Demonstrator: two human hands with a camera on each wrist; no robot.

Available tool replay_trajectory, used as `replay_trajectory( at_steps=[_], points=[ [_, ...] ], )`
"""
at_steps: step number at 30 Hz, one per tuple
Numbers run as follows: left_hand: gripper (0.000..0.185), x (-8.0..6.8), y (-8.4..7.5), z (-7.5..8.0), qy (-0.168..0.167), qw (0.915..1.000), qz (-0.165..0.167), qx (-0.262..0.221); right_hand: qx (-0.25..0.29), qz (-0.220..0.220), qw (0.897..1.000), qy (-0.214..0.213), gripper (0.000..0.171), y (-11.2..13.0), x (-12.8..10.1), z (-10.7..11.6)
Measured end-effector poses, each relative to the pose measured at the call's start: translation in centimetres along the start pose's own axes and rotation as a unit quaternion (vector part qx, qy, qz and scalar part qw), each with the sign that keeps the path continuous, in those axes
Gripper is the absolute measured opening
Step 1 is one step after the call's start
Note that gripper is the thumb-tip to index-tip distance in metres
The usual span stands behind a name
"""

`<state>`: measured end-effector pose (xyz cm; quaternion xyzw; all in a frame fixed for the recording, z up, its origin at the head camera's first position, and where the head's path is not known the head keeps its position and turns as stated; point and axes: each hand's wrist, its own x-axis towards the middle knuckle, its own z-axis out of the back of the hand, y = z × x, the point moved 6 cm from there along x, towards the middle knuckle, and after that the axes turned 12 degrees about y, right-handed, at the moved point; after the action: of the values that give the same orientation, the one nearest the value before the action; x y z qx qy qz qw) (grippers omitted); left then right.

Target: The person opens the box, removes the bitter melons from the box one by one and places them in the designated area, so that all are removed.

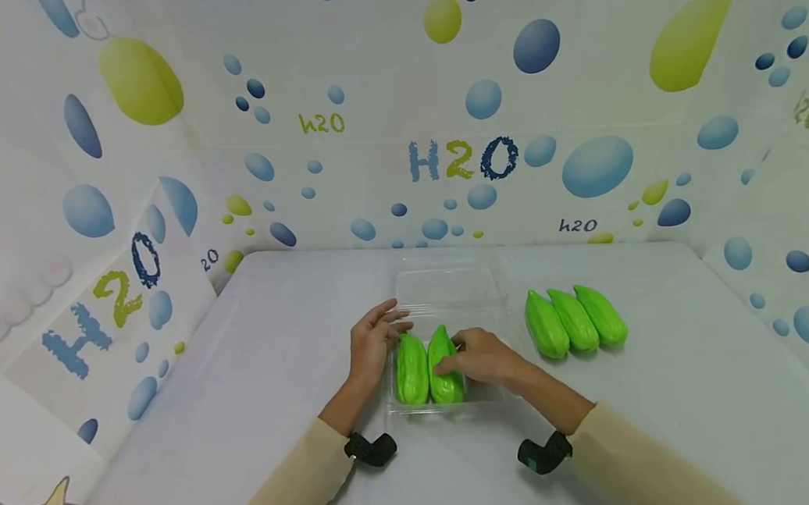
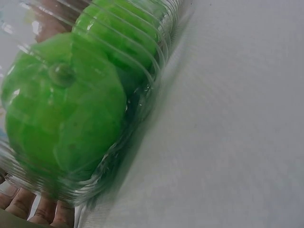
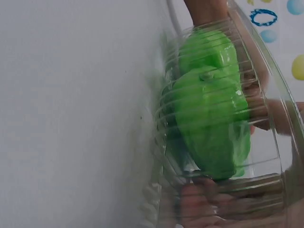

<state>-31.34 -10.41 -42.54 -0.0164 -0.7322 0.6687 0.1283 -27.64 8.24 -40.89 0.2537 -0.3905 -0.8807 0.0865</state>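
Two ridged green gourds lie side by side in the left part of a clear plastic clamshell box [image 1: 415,410], its lid [image 1: 445,285] folded open toward the back. My right hand [image 1: 485,354] reaches over the box and grips the right gourd [image 1: 445,386], thumb on top and fingers at its far right side. Beside the left gourd [image 1: 411,373], my left hand [image 1: 370,345] rests at the box's left wall with its fingers extended over the far corner. In the left wrist view, a gourd [image 2: 61,109] shows through the ribbed clear wall, fingertips [image 2: 45,209] just beyond it.
Three more green gourds [image 1: 575,323] lie in a row on the white-covered table [image 1: 276,332], right of the box. A white sheet printed with coloured drops [image 1: 363,67] hangs behind and at both sides.
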Motion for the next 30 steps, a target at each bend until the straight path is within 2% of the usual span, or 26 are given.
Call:
replay_trajectory(
  at_steps=[8, 22, 30],
  points=[
    [0.053, -0.02, 0.07, -0.02, 0.0, 1.0, 0.0, 0.007, 0.033, 0.003, 0.999, 0.002, 0.066, -0.39, -0.29, -0.26],
    [0.054, 0.07, -0.04, -0.04, 0.006, 1.0, 0.0, 0.008, 0.096, 0.023, 0.995, -0.005, 0.073, -0.77, -0.22, -0.16],
    [0.055, 0.07, -0.08, 0.0, 0.003, 1.0, 0.003, 0.005, 0.127, 0.042, 0.991, -0.015, 0.07, -0.69, -0.2, -0.1]
  ],
)
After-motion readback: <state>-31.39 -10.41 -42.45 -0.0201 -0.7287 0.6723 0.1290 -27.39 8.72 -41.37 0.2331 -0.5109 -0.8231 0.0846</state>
